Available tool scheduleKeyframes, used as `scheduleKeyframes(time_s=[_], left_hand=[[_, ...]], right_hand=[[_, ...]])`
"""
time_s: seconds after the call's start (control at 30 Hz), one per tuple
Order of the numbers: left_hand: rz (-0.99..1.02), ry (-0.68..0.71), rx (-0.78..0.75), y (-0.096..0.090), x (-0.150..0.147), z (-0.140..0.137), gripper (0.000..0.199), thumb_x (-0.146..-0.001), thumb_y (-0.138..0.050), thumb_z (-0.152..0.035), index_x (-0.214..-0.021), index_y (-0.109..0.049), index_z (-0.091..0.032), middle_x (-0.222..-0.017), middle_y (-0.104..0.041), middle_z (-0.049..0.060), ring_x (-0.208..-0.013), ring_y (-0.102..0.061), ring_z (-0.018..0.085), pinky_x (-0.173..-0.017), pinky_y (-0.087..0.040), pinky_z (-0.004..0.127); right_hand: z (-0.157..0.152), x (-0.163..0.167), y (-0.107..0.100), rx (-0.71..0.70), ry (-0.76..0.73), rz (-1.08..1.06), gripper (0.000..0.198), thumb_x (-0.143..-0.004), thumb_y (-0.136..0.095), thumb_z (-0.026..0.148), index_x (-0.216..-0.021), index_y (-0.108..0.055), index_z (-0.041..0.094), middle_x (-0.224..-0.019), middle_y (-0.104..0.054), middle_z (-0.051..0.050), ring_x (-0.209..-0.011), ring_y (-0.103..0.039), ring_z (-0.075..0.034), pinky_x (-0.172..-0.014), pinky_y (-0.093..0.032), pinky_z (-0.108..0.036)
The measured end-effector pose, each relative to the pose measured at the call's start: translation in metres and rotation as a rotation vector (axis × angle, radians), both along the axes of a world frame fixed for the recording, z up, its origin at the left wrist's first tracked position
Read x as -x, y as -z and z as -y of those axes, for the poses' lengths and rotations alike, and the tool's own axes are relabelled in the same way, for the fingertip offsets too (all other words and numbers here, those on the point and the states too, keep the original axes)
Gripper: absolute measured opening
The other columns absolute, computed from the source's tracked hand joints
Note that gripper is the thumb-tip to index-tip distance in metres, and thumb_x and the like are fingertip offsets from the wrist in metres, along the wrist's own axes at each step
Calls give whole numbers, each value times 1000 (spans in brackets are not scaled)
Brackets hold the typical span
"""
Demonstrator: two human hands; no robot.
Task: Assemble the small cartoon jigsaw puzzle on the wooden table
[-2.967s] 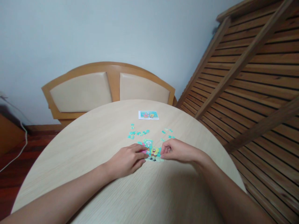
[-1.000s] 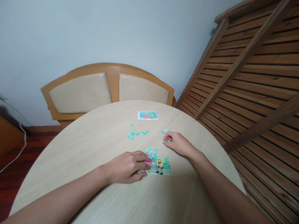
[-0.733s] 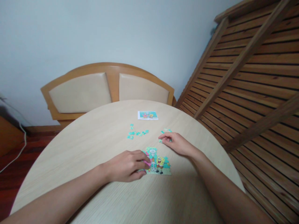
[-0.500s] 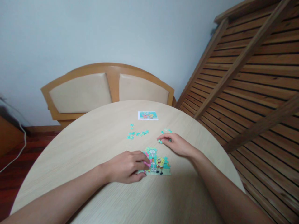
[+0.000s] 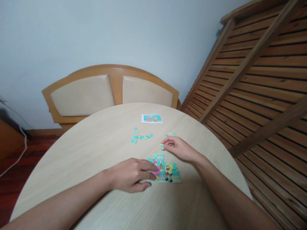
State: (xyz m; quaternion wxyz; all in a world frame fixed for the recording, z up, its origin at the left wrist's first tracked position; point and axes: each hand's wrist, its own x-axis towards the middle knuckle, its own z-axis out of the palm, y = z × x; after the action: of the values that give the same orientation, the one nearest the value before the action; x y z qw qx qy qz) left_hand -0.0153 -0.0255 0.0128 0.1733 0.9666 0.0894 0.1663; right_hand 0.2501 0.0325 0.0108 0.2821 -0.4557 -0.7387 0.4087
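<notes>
A partly built cartoon jigsaw [image 5: 166, 168] lies flat on the round wooden table [image 5: 96, 150]. My left hand [image 5: 130, 175] rests on its left edge, fingers lying over the pink part. My right hand [image 5: 178, 148] is just behind the jigsaw, fingertips pinched on a small teal puzzle piece [image 5: 162, 147]. A scatter of loose teal pieces [image 5: 140, 137] lies farther back at the centre. A few more loose pieces [image 5: 171, 134] show just beyond my right hand.
A small reference picture card [image 5: 152, 118] lies near the table's far edge. Behind the table stands a padded wooden bench back [image 5: 109, 91]. A slatted wooden frame [image 5: 259, 73] leans at the right. A cable [image 5: 16, 156] runs over the floor at left.
The assembled jigsaw has slid nearer and to the right under my left hand. My right hand left the jigsaw, reached to the loose pieces behind, and drew back left with one piece.
</notes>
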Motion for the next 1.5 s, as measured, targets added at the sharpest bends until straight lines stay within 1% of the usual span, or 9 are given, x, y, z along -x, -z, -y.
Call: scheduleKeyframes(time_s=[0.13,0.4,0.73,0.87,1.1,1.27,1.5], left_hand=[[5,-3,1,0,0,0,29,-94,-55,-22,-122,-64,-19,-133,-64,12,-124,-60,24,-108,-51,40],[-8,-30,-42,-1,3,-1,26,-94,-55,-24,-118,-64,-20,-129,-66,10,-119,-63,24,-106,-52,41],[-17,-45,-67,-1,4,-3,22,-96,-51,-23,-113,-65,-19,-125,-68,10,-115,-63,24,-102,-53,41],[-6,-64,-73,1,5,-5,22,-97,-51,-23,-114,-65,-19,-124,-68,10,-114,-64,23,-102,-54,41],[0,-69,-88,2,5,-4,21,-96,-52,-22,-112,-65,-19,-122,-69,9,-114,-64,23,-101,-54,39],[-3,-65,-101,0,5,-4,21,-96,-51,-23,-112,-64,-20,-122,-69,10,-113,-64,23,-100,-55,40],[-30,-67,-92,0,5,-3,21,-95,-52,-25,-112,-64,-20,-124,-68,10,-114,-64,24,-99,-55,41]], right_hand=[[2,1,0,9,1,-16,26,-85,-67,39,-95,-67,15,-85,-73,-7,-81,-68,-19,-76,-50,-32],[5,2,-4,-1,-2,2,21,-85,-66,34,-91,-67,14,-86,-73,-7,-80,-67,-18,-75,-51,-33],[4,1,0,-25,-6,18,16,-84,-65,30,-88,-67,15,-85,-73,-6,-79,-66,-18,-73,-50,-31],[4,-1,2,-20,-3,80,15,-80,-66,27,-86,-69,14,-81,-72,-6,-75,-65,-18,-70,-50,-30],[8,2,1,44,7,164,12,-73,-65,15,-82,-72,13,-76,-72,-5,-70,-65,-16,-64,-49,-25],[12,7,-2,-17,47,256,13,-71,-65,14,-81,-73,14,-74,-73,-4,-68,-65,-16,-61,-48,-23],[15,12,-8,-105,70,383,15,-72,-62,13,-79,-75,16,-73,-74,-3,-69,-68,-16,-61,-46,-23]])
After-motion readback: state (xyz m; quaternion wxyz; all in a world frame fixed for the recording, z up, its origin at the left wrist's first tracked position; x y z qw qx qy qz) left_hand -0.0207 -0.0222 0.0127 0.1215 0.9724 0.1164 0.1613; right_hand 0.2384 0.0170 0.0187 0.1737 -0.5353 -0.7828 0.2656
